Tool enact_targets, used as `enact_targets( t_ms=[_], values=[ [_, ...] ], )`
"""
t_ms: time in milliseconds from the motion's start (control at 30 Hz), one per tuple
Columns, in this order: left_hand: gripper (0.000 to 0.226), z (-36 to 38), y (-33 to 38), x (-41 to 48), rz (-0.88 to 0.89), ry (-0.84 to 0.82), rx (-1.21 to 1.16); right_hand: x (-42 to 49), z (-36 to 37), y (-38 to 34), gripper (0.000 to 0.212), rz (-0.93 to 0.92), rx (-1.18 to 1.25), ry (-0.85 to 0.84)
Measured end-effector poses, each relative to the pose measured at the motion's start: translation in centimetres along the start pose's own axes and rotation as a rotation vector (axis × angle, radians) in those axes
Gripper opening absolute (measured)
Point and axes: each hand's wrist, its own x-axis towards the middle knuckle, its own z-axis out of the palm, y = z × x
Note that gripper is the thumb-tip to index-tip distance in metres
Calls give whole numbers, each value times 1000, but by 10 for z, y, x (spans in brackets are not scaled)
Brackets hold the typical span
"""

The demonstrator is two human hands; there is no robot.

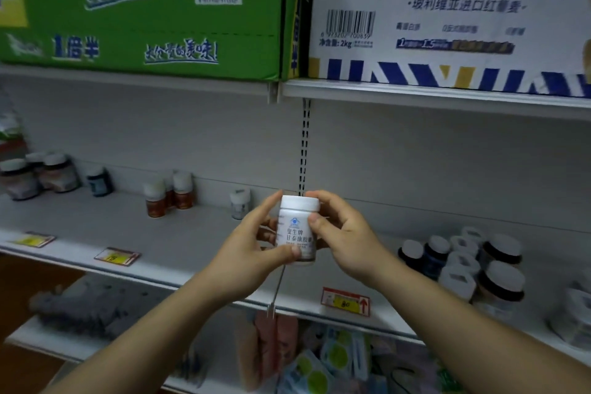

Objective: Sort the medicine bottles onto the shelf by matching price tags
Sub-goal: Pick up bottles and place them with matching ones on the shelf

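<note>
My left hand (252,243) grips the white medicine bottle (297,230) from its left side, thumb pressed low across the label, while my right hand (342,233) clasps it from the right, thumb on the label's upper edge and fingertips at the cap. The bottle stands upright between both palms, raised above the grey shelf (192,233). A red-and-yellow price tag (346,301) sits on the shelf edge below; dark-banded bottles (479,265) cluster at right.

both hands, left (252,243) and right (343,235), hold a white medicine bottle (297,230) upright before the shelf (179,233).
</note>
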Motion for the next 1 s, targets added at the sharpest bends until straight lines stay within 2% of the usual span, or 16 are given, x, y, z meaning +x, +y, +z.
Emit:
enact_targets(
  t_ms=[400,600,900,1000],
  values=[
    [73,-36,-58,100,-118,-29,90,109,-5,54,25,65,-87,-32],
    [73,-73,-95,128,-128,-122,101,149,21,85,33,94,-152,3],
    [57,-148,-179,157,-146,-157,56,189,102,135,29,186,-414,105],
    [42,-159,-206,165,-194,-209,57,192,121,154,32,183,-459,193]
  ],
)
